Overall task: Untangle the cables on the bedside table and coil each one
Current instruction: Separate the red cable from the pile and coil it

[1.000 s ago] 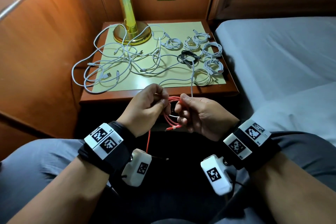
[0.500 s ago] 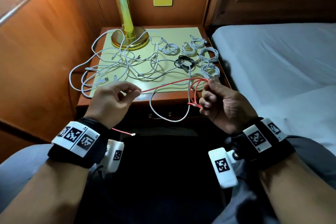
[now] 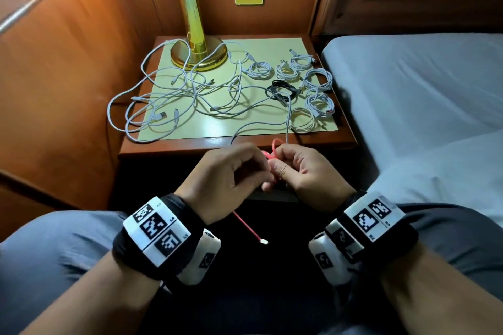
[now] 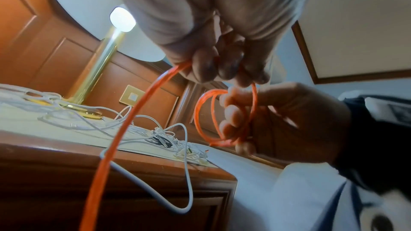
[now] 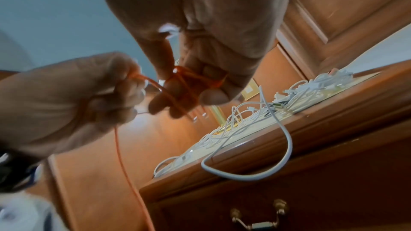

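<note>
Both hands meet in front of the bedside table (image 3: 168, 148), holding a red cable (image 3: 273, 150). My right hand (image 3: 302, 171) grips several red loops (image 4: 206, 119) wound round its fingers (image 5: 177, 92). My left hand (image 3: 231, 174) pinches the free run of the red cable (image 4: 142, 101), whose tail (image 3: 249, 228) hangs down between my knees and ends in a white plug. On the table lies a tangle of white cables (image 3: 174, 98) at the left. Coiled white cables (image 3: 317, 80) and one black coil (image 3: 281, 90) lie at the right.
A brass lamp (image 3: 197, 54) stands at the table's back, with cables draped over its base. One white cable loop (image 4: 177, 191) hangs over the table's front edge, above a drawer with a brass handle (image 5: 258, 217). A bed (image 3: 422, 95) lies right; wood panelling stands left.
The hands were spread apart with the red cable stretched between them; now they have come together again and the stretched length is gathered at my right hand. The tail hangs lower.
</note>
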A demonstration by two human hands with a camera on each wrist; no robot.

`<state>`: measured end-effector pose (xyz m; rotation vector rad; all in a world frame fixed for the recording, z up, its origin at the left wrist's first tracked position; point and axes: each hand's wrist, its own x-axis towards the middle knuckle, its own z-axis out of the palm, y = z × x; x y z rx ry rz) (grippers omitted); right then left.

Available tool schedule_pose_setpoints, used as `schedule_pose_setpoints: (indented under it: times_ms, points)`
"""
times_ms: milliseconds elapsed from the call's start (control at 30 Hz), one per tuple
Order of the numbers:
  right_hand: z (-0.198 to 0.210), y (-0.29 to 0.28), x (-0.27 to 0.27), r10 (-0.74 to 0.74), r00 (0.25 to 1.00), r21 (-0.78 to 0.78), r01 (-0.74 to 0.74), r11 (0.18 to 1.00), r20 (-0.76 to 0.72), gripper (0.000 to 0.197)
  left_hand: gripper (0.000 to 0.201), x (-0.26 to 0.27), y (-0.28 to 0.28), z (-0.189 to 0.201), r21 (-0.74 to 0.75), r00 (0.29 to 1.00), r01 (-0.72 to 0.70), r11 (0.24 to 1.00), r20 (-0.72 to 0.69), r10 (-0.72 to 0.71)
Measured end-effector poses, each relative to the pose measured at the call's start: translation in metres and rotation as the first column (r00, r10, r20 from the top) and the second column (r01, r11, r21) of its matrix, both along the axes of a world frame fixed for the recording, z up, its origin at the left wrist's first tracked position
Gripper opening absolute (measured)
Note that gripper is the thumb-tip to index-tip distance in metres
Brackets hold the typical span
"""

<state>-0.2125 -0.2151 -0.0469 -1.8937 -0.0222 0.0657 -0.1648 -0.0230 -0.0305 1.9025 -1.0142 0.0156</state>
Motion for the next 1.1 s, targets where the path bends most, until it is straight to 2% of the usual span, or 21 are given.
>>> schedule_pose_setpoints:
  times_ms: [33,100,233,267,333,400,500,600,733,767,867,1100]
  points:
    - [0.000,0.003,-0.001,0.032,0.999,0.036,-0.030,0.999,-0.040,0.026,0.019,0.001,0.000,0.000,-0.045,0.998,-0.029,0.999,-0.065,0.026]
    - [0.002,0.009,-0.002,0.045,0.990,0.219,-0.014,0.976,-0.136,0.027,0.035,0.004,0.002,-0.002,-0.088,0.986,-0.075,0.993,-0.155,0.061]
    - [0.014,0.011,-0.003,0.068,0.955,0.558,0.111,0.823,-0.289,0.028,0.070,0.017,0.011,-0.009,0.106,0.965,-0.115,0.988,-0.225,0.136]
    - [0.018,0.009,-0.003,0.076,0.944,0.620,0.149,0.770,-0.321,0.026,0.072,0.018,0.012,-0.010,0.136,0.950,-0.083,0.987,-0.289,0.120]
    - [0.025,0.005,-0.004,0.105,0.920,0.707,0.212,0.675,-0.377,0.024,0.063,0.016,0.011,-0.010,0.145,0.904,0.001,0.989,-0.422,0.061]
    - [0.029,0.004,-0.007,0.137,0.906,0.735,0.229,0.639,-0.401,0.027,0.048,0.013,0.007,-0.010,0.151,0.892,0.040,0.988,-0.451,0.033]
    - [0.028,0.005,-0.009,0.147,0.920,0.728,0.182,0.661,-0.363,0.033,0.041,0.012,0.006,-0.006,0.119,0.884,0.013,0.993,-0.465,0.044]
    - [0.027,0.008,-0.007,0.100,0.936,0.694,0.175,0.699,-0.337,0.033,0.043,0.011,0.005,-0.003,-0.008,0.806,0.001,1.000,-0.592,-0.006]
    - [0.025,0.008,-0.005,0.072,0.939,0.708,0.202,0.677,-0.337,0.029,0.046,0.003,0.000,-0.005,-0.180,0.686,0.000,0.984,-0.716,-0.132]
    - [0.024,0.008,-0.005,0.067,0.935,0.711,0.217,0.668,-0.348,0.029,0.041,0.003,-0.001,-0.005,-0.201,0.666,-0.009,0.980,-0.732,-0.144]
    - [0.023,0.008,-0.004,0.062,0.925,0.727,0.253,0.638,-0.376,0.030,0.006,0.004,-0.003,-0.002,-0.296,0.577,-0.069,0.953,-0.791,-0.204]
    - [0.024,0.009,-0.003,0.047,0.899,0.707,0.310,0.636,-0.436,0.035,0.023,0.005,-0.004,-0.004,-0.289,0.479,-0.068,0.955,-0.849,-0.223]
